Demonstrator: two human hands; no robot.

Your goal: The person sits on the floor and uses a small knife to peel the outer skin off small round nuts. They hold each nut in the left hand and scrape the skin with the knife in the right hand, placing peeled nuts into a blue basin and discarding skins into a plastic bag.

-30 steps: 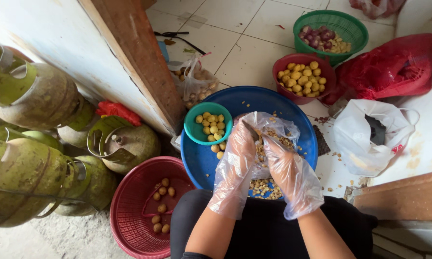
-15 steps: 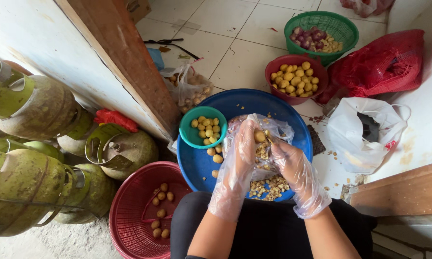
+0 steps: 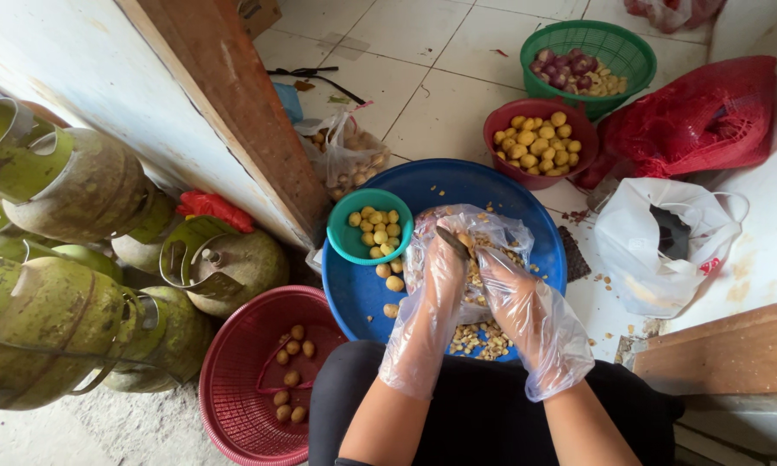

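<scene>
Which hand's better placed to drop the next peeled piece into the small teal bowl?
Left, probably. The left hand is beside the small teal bowl, though it seems to hold a knife. The right hand sits farther away, over the blue basin.

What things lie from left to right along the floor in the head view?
Gas cylinders → red basket → teal bowl → left hand → right hand → white bag

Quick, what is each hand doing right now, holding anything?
Left hand: in a clear plastic glove, closed around a small knife.
Right hand: gloved too, fingers curled over the blue basin; what it holds cannot be told.
</scene>
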